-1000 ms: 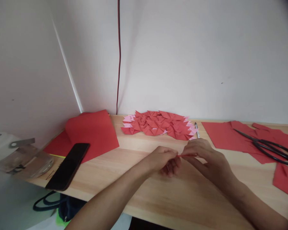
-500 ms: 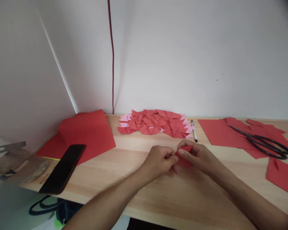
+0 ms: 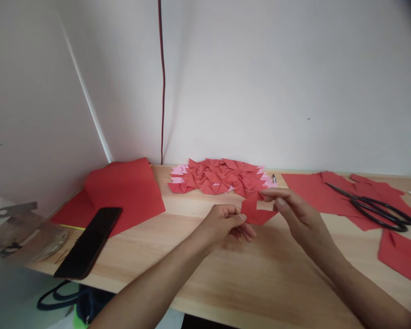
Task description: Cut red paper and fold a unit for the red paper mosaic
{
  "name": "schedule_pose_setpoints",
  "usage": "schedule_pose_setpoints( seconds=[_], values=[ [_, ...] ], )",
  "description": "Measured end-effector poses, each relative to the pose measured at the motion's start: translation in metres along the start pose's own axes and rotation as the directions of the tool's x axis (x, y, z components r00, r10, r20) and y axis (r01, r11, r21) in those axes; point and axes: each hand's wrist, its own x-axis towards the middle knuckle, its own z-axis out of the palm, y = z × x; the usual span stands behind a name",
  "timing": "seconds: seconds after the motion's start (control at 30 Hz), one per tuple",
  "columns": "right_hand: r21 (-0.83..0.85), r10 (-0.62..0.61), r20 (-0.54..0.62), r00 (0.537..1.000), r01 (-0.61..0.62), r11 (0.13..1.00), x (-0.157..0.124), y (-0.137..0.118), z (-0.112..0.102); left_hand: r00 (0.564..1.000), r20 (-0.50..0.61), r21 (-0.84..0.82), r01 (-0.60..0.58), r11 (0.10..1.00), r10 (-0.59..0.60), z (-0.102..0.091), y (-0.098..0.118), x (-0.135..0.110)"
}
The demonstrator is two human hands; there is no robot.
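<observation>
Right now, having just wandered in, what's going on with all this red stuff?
A person is handling a small piece of red paper above the table. The left hand pinches one side; the right hand is at the other, though whether it grips is hard to tell. Behind them, red and pink folded pieces lie massed near the wall. Scissors lie over red paper to the right, and a phone lies to the left.
</observation>
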Motion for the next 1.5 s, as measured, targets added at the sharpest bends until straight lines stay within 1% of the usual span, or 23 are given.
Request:
schedule_pose_setpoints(
  seconds=[0.03, 0.1, 0.13, 0.2, 0.27, 0.33, 0.4, 0.47, 0.57, 0.63, 0.77, 0.9, 1.0, 1.07, 1.13, 1.2, 1.27, 1.37, 1.5],
  values=[
    [-0.032, -0.089, -0.017, 0.996, 0.088, 0.996, -0.001, 0.000, 0.000, 1.000, 0.009, -0.029, 0.002, 1.000, -0.002, -0.001, 0.001, 0.000],
    [-0.074, -0.262, -0.018, 0.965, 0.260, 0.963, -0.004, 0.001, 0.000, 1.000, 0.018, -0.074, 0.016, 0.997, -0.015, -0.004, 0.002, -0.001],
    [-0.089, -0.325, -0.013, 0.946, 0.323, 0.942, -0.005, 0.001, 0.000, 1.000, 0.015, -0.088, 0.022, 0.996, -0.020, -0.005, 0.003, -0.002],
    [-0.126, -0.405, 0.000, 0.914, 0.402, 0.907, -0.007, 0.001, 0.000, 1.000, 0.001, -0.101, 0.016, 0.995, -0.016, -0.006, 0.005, -0.003],
    [-0.170, -0.462, 0.026, 0.887, 0.459, 0.872, -0.008, 0.000, 0.000, 1.000, -0.002, -0.101, -0.001, 0.995, 0.000, -0.006, 0.006, -0.004],
    [-0.217, -0.516, 0.078, 0.853, 0.519, 0.827, -0.008, 0.000, 0.001, 1.000, 0.014, -0.095, -0.017, 0.995, 0.019, -0.007, 0.008, -0.004],
    [-0.269, -0.549, 0.126, 0.826, 0.562, 0.783, -0.007, 0.000, 0.002, 0.999, 0.039, -0.084, -0.030, 0.996, 0.033, -0.007, 0.008, -0.004],
    [-0.317, -0.576, 0.150, 0.803, 0.591, 0.742, -0.006, 0.002, 0.004, 0.997, 0.060, -0.071, -0.046, 0.996, 0.050, -0.006, 0.007, -0.003],
    [-0.335, -0.607, 0.164, 0.778, 0.622, 0.707, -0.005, 0.004, 0.005, 0.995, 0.067, -0.062, -0.072, 0.995, 0.076, -0.004, 0.006, -0.002],
    [-0.322, -0.609, 0.164, 0.776, 0.625, 0.711, -0.005, 0.005, 0.005, 0.994, 0.059, -0.053, -0.086, 0.995, 0.089, -0.003, 0.005, -0.002],
    [-0.291, -0.579, 0.152, 0.801, 0.596, 0.748, -0.005, 0.005, 0.005, 0.995, 0.060, -0.014, -0.082, 0.997, 0.083, -0.001, 0.006, -0.003],
    [-0.235, -0.509, 0.136, 0.850, 0.527, 0.817, -0.005, 0.004, 0.005, 0.995, 0.038, 0.053, -0.098, 0.994, 0.096, 0.002, 0.008, -0.003],
    [-0.178, -0.395, 0.151, 0.906, 0.418, 0.891, -0.005, 0.002, 0.005, 0.992, 0.012, 0.114, -0.126, 0.985, 0.125, 0.004, 0.007, -0.004],
    [-0.145, -0.284, 0.174, 0.943, 0.310, 0.940, -0.005, 0.001, 0.004, 0.991, 0.012, 0.129, -0.133, 0.983, 0.133, 0.005, 0.006, -0.004],
    [-0.108, -0.154, 0.207, 0.966, 0.179, 0.978, -0.005, -0.001, 0.004, 0.990, 0.016, 0.129, -0.141, 0.982, 0.141, 0.006, 0.005, -0.004],
    [-0.079, -0.047, 0.239, 0.970, 0.068, 0.995, -0.004, -0.004, 0.005, 0.989, 0.015, 0.126, -0.151, 0.980, 0.150, 0.007, 0.003, -0.003],
    [-0.067, 0.012, 0.264, 0.964, 0.006, 0.998, -0.004, -0.006, 0.005, 0.988, 0.007, 0.132, -0.157, 0.979, 0.157, 0.008, 0.002, -0.003],
    [-0.071, 0.047, 0.290, 0.956, -0.027, 0.997, -0.003, -0.008, 0.004, 0.989, -0.016, 0.147, -0.143, 0.979, 0.147, 0.008, 0.001, -0.003],
    [-0.070, 0.061, 0.308, 0.949, -0.041, 0.997, -0.003, -0.010, 0.001, 0.994, -0.025, 0.172, -0.096, 0.980, 0.102, 0.008, 0.001, -0.003]
  ],
)
